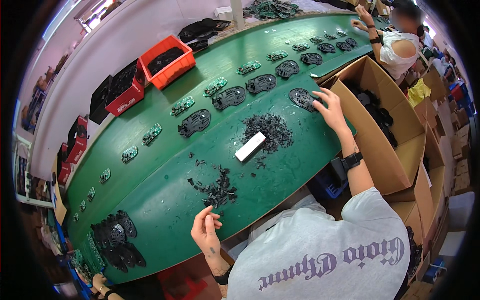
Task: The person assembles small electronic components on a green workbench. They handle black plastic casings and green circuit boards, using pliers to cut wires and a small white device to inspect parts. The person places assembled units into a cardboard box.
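Observation:
My right hand reaches over the right part of the bench, its fingertips and thumb around the near end of a black mouse base shell. My left hand is at the bench's front edge with loosely bent fingers held apart, and nothing shows in it. Its fingertips are close to a scatter of small black plastic pieces. A larger pile of such pieces lies between the hands, with a small white box at its near edge.
Along the green bench run a row of green circuit boards and a row of black shells. An orange bin stands behind them. A big cardboard box adjoins my right arm. Co-workers sit far right and lower left.

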A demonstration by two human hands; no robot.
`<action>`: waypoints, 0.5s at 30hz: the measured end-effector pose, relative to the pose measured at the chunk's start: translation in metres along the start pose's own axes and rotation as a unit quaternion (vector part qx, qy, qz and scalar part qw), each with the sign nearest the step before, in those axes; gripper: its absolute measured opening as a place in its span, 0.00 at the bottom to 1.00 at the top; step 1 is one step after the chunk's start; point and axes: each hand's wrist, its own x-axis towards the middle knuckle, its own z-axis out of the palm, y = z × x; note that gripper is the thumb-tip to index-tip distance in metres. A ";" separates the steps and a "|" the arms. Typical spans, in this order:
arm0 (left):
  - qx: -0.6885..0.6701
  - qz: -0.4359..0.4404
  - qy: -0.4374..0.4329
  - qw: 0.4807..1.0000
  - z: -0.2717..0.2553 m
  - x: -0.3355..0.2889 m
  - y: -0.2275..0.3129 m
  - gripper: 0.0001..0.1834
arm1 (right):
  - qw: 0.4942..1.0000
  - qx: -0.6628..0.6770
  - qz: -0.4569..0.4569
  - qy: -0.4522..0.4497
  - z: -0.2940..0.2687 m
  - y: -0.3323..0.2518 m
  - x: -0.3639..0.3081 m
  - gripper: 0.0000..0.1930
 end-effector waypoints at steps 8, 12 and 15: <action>-0.007 -0.019 -0.014 1.000 -0.004 0.001 0.003 0.13 | 0.979 -0.161 0.121 0.009 0.005 -0.006 0.010 0.26; -0.012 -0.006 -0.024 1.000 -0.004 -0.001 0.004 0.13 | 0.977 -0.181 0.110 0.009 0.011 -0.006 0.015 0.29; -0.018 -0.013 -0.023 0.999 -0.005 -0.005 0.006 0.13 | 0.981 -0.166 0.097 0.014 0.017 0.006 0.024 0.26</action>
